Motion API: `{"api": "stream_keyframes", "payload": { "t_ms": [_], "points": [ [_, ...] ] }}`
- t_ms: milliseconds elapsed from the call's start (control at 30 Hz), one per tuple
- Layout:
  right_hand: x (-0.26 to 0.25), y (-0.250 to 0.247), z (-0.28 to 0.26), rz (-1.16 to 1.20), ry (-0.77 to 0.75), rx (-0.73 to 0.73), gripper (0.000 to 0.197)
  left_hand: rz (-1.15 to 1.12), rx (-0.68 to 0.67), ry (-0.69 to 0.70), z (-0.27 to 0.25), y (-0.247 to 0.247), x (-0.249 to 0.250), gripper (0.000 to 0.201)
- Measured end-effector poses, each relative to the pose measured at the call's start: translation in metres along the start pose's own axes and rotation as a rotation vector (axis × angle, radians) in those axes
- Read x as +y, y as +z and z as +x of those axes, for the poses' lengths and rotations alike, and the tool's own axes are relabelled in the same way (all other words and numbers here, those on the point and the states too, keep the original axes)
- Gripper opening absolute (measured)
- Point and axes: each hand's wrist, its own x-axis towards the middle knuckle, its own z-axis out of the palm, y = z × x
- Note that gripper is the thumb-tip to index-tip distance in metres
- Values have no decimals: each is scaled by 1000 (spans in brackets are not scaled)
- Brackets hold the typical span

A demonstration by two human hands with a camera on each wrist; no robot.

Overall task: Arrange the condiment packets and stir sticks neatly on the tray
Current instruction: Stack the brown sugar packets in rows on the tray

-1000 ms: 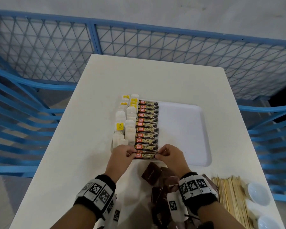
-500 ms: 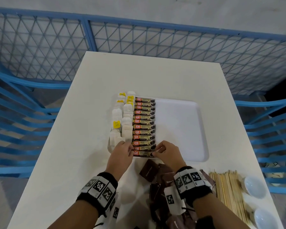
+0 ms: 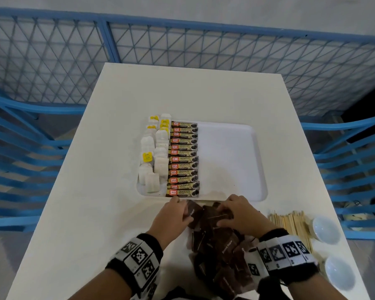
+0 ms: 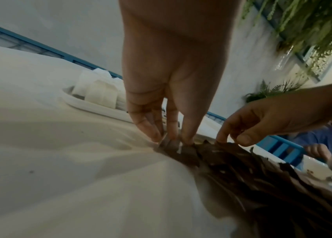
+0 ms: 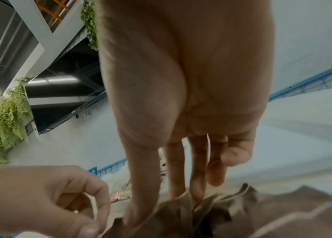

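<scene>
I see both hands on the pile of dark brown sugar packets (image 3: 214, 241) on the white desk (image 3: 91, 213), just before the white plastic tray (image 3: 232, 161): left hand (image 3: 171, 215) pinching one packet, right hand (image 3: 240, 215) fingertips gripping another.

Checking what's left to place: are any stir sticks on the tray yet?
No: the wooden stir sticks lie in a bundle on the table, right of the brown sugar packets, outside the white tray.
</scene>
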Motion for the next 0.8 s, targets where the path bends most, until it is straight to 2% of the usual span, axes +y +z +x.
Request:
{"api": "stream_keyframes", "payload": {
  "t_ms": [133, 233, 333, 433, 500, 567, 600, 667, 733, 800],
  "points": [
    [-5, 5, 0, 5, -19, 32, 19, 38, 43, -58, 3, 5, 10, 23],
    [-7, 2, 0, 40, -32, 23, 17, -132, 56, -131, 5, 5, 14, 28],
    [-4, -6, -4, 158, -59, 52, 14, -275, -13, -202, 2, -2, 8, 29],
    [-1, -16, -9, 283, -73, 94, 20, -288, -102, -199, -4, -13, 0, 14],
    [-3, -23, -11, 389, -70, 111, 19, -375, -133, -225, -6, -22, -2, 11],
    [-11, -29, -13, 498, -95, 94, 16, -548, -135, -280, -6, -31, 1, 10],
    [-17, -32, -14, 539, -120, 78, 16, -717, -131, -306, -7, -36, 5, 10],
    [-30, -35, -15, 606, -171, 48, 16, -1112, -153, -346, -8, -42, 15, 24],
    [-41, -33, -15, 644, -203, 36, 16, -1326, -240, -364, -9, -47, 26, 31],
    [-48, -27, -13, 636, -210, 40, 17, -1434, -377, -344, -11, -50, 34, 32]
  ]
}}
